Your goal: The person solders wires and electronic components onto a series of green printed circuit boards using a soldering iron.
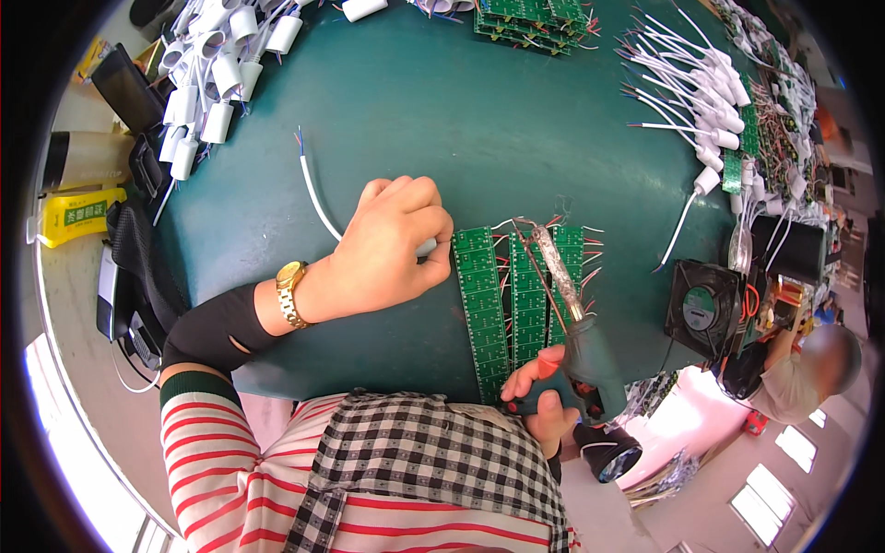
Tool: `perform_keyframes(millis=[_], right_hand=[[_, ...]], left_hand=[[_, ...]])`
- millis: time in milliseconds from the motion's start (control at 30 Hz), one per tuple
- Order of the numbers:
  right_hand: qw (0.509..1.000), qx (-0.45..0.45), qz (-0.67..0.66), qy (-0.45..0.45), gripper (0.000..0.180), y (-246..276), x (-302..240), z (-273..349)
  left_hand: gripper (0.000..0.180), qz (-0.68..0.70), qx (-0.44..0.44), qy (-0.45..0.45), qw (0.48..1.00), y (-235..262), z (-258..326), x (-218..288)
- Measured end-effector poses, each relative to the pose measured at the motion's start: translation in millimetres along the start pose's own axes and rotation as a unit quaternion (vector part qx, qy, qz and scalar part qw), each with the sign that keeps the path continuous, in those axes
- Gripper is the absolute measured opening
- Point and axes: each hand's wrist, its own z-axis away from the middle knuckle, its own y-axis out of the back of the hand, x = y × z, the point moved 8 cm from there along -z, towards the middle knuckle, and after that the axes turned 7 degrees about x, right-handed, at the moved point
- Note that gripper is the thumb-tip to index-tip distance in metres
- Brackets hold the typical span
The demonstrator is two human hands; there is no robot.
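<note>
My left hand [392, 240] is closed around a white cable [315, 198] whose stripped end with thin coloured wires sticks out to the far left. A bit of a white or grey part shows between the fingers; most of it is hidden. My right hand [539, 396] grips a dark-handled soldering gun [590, 355], its metal barrel and tip reaching over the far end of the circuit boards. Several long green circuit boards [481, 286] lie side by side in front of me, with red and white wires along their edges.
White cylindrical sockets with cables [221, 74] are heaped at the far left, and more [714, 111] at the far right. Stacked green boards [530, 20] stand at the back. A black fan [701, 309] sits on the right; a yellow packet [81, 217] is at the left. Another person [797, 382] is beyond.
</note>
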Motion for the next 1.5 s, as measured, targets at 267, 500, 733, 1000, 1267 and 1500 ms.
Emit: perform_keyframes(millis=[267, 500, 733, 1000, 1267, 1500], right_hand=[[1.000, -0.015, 0.009, -0.021, 0.058, -3, -2, 3], [0.996, -0.039, -0.005, -0.074, 0.056, -5, 3, 7], [0.993, -0.050, -0.003, -0.107, 0.053, -4, 4, 4], [0.988, -0.099, 0.003, -0.115, 0.031, -10, 6, 5], [0.987, -0.093, 0.033, -0.130, 0.032, -7, 11, 6], [0.986, -0.082, 0.024, -0.142, 0.040, -3, 16, 10]], left_hand=[[0.019, 0.007, 0.026, -0.015, 1.000, 0, -4, 3], [0.019, -0.007, -0.007, 0.008, 1.000, -4, -7, 0], [0.021, -0.014, -0.047, 0.004, 0.999, -11, -9, 4], [0.022, -0.008, -0.046, 0.003, 0.999, -11, -9, 3], [0.022, -0.003, -0.038, 0.008, 0.999, -11, -7, 2], [0.021, -0.012, -0.037, 0.000, 0.999, -11, -7, 2]])
